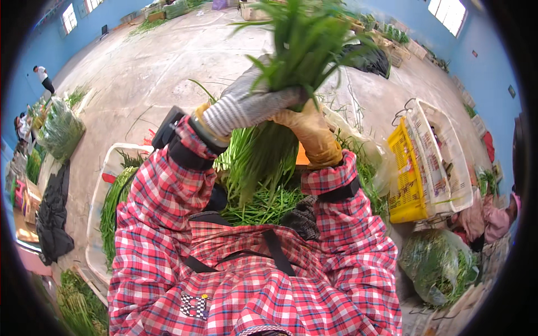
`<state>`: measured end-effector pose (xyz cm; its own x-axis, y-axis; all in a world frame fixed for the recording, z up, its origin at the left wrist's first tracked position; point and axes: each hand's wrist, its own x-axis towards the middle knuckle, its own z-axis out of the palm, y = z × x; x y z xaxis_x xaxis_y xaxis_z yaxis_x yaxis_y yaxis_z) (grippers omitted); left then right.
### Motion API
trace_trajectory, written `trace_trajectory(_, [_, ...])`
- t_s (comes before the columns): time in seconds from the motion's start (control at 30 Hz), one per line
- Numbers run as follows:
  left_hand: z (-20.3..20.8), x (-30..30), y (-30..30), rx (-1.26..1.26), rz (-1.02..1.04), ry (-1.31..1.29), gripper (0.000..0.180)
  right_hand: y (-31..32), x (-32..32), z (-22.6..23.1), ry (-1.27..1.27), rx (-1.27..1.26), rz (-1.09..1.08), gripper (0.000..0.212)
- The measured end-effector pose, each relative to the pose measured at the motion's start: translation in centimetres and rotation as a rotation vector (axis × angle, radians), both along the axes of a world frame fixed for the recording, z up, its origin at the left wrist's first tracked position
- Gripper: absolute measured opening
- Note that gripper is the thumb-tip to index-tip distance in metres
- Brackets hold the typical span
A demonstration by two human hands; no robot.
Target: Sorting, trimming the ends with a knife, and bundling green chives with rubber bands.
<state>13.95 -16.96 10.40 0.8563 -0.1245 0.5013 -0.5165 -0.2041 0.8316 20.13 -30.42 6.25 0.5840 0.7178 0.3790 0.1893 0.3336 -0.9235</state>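
Note:
A thick bunch of garlic chives [302, 45], long narrow green leaves, is held up in front of me. My left hand [249, 106], in a grey-and-white knit glove, is closed around its middle. My right hand [308, 131], in a tan rubber-like glove, grips the same bunch from the right, just below the left fingers. The leaves fan out above the hands, and more hang down below them. Loose green stalks [263, 206] lie in a heap at my lap. Between the hands the bunch hides part of the fingers.
A white tub [96, 224] of greens stands at my left. To the right are a yellow crate [404, 179], a white crate [445, 157] and a clear bag of greens [437, 266]. Black cloth [53, 218] lies far left. People [43, 78] are in the left background.

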Motion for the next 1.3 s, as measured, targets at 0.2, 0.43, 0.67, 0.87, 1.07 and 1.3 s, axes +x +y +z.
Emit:
trace_trajectory(0.2, [2.3,-1.9,-0.9,0.314,0.451,-0.293,0.049,0.4,4.2,-2.5,-0.420,0.171,-0.376,0.040])
trace_trajectory(0.43, [-11.9,-7.2,1.8,-0.870,-0.331,0.860,0.083,0.4,0.4,-2.1,-0.591,0.143,-0.543,0.026])
trace_trajectory(0.67, [-13.3,-5.3,0.0,-0.958,-0.377,0.834,0.064,-0.7,-8.5,-9.5,-1.574,-0.027,-0.300,0.045])
trace_trajectory(0.87, [-17.5,-7.3,0.3,-0.821,-0.298,0.959,0.057,-1.6,-11.5,-18.1,-1.529,-0.268,-0.128,0.046])
trace_trajectory(1.07, [-20.0,-7.6,-0.9,-0.669,-0.306,1.033,0.053,-4.3,-12.8,-15.7,-1.170,-0.212,0.118,0.045])
trace_trajectory(1.3, [-21.1,-7.2,-2.9,-0.405,-0.390,1.126,0.041,-21.1,-9.0,-14.6,0.156,-0.220,-0.308,0.026])
